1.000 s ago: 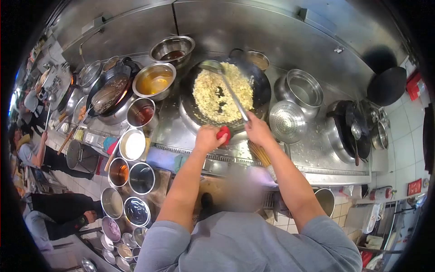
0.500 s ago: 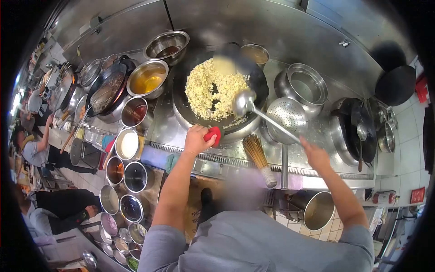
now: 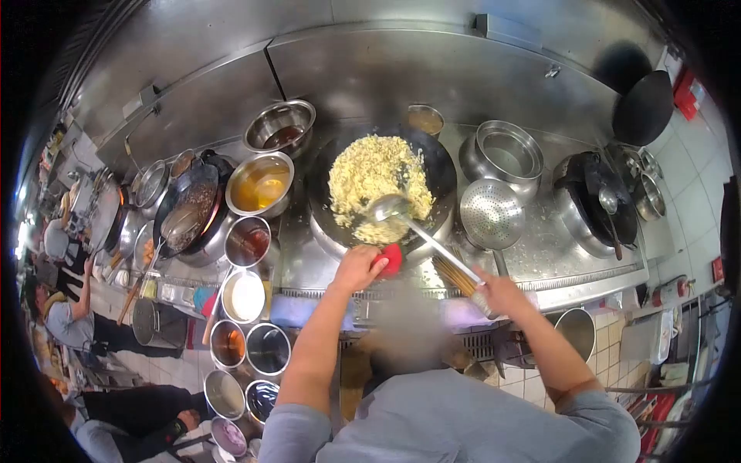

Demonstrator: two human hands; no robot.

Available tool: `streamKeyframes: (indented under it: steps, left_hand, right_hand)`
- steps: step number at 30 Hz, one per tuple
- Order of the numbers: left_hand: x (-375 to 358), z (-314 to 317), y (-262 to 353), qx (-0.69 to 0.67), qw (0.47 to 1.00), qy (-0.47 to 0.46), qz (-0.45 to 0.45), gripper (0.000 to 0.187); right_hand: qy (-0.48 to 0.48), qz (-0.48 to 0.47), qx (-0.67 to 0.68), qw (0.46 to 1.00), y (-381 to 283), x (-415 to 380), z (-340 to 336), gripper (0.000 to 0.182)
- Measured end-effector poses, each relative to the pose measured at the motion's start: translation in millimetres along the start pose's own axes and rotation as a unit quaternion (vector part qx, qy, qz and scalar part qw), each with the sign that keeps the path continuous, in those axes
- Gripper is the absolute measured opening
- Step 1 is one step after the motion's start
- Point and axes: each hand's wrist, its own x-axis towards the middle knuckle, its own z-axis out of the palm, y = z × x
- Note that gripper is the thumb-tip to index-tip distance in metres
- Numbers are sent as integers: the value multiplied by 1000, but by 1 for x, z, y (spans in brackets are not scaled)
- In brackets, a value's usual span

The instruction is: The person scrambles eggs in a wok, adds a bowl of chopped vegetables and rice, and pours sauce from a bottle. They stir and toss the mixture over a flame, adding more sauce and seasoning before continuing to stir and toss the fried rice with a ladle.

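Note:
My left hand (image 3: 359, 268) is closed on a red pad (image 3: 391, 260) at the near edge of the black wok (image 3: 445, 174); the handle or rim under the pad is hidden. Loose yellow-and-white fried rice (image 3: 377, 171), apparently with egg, fills much of the wok. My right hand (image 3: 500, 295) is wrapped round the handle end of a long metal ladle (image 3: 428, 238). Its bowl rests in the near part of the rice, slightly blurred. Below that handle lies a bamboo wok brush (image 3: 455, 275), partly covered by my right hand and forearm.
Right of the wok sit a perforated skimmer (image 3: 492, 214) and a steel pot (image 3: 509, 150). Bowls of yellow oil (image 3: 261, 185) and dark liquid (image 3: 282, 137) stand left. Several seasoning pots, including a white one (image 3: 243, 295), line the near left. Other people work at far left.
The ladle bowl has moved left and nearer across the rice, and the rice has shifted, closing the gap in its middle. My right hand has come closer to the wok. The camera view has tilted.

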Motion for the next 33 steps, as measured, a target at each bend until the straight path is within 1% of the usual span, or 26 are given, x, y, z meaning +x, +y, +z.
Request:
streamKeyframes:
  steps: [1,3,5,6,7,8,9,11,12,13,15,16,17,19,21,22,24,25,26,28,29,30,31,33]
  left_hand:
    - [1,2,-4,-3,1000,-11,23,32]
    - [2,-1,-12,-8,998,-24,58,32]
    - [8,-5,-16,-19,994,-88,55,34]
    - [11,-9,-14,-21,994,-86,64,34]
    - [11,-15,-11,-43,993,-109,32,33]
    - [10,-17,-7,-65,989,-136,2,33]
    - [8,-11,-2,-65,988,-136,13,33]
    - [-6,12,11,41,999,31,-11,34]
    - [-3,17,11,52,998,41,9,34]
    - [5,19,10,49,998,44,14,34]
    - [14,29,7,48,999,-22,13,35]
    - [14,45,8,52,998,20,-18,40]
    - [9,40,22,53,998,26,-23,40]
    - [-7,-2,75,94,995,-23,12,42]
    - [-32,-64,132,69,995,24,60,43]
    - [-38,-103,159,60,995,25,78,43]
    - [-38,-114,166,70,995,14,74,43]
    - [-34,-109,162,74,994,14,78,42]
    - [-25,-92,150,69,993,38,84,42]
    - [-15,-38,118,83,989,88,87,39]
    - [-26,-19,117,82,989,86,88,39]
    - [-36,-5,118,86,982,138,97,38]
    - [-46,10,115,89,971,192,107,37]
    - [-87,51,100,92,994,17,50,38]
  right_hand:
    - [5,5,-1,1000,-12,11,-7,53]
    - [72,77,-2,994,-44,42,-22,53]
    - [166,23,6,986,-59,97,24,50]
    - [136,49,24,989,-80,113,37,48]
    - [104,76,44,991,-96,117,49,46]
    - [97,66,81,990,-104,97,52,47]
    - [93,55,118,987,-111,77,54,47]
    - [82,-13,118,990,-77,41,59,48]
    - [111,-16,92,989,-68,23,49,51]
    - [132,-16,69,989,-75,-4,34,54]
    - [26,66,50,996,-122,-58,-26,58]
    - [29,52,47,997,-125,-80,-37,59]
    - [33,39,45,998,-121,-104,-50,61]
    - [-36,70,-17,997,-136,-159,-117,63]
    - [-66,5,-12,998,-126,-202,-165,63]
    - [-64,1,-14,998,-134,-203,-179,63]
    - [-189,100,-83,973,-152,-194,-198,62]
    - [-163,71,-81,981,-150,-179,-189,61]
    - [-132,44,-80,987,-141,-153,-171,61]
    - [-38,-44,-50,997,-113,-93,-114,60]
    - [-14,-23,-65,998,-105,-61,-77,60]
    - [16,-5,-81,997,-107,-39,-54,60]
    - [23,-6,-84,996,-118,-34,-50,60]
    - [75,28,-53,995,-134,-31,-41,61]
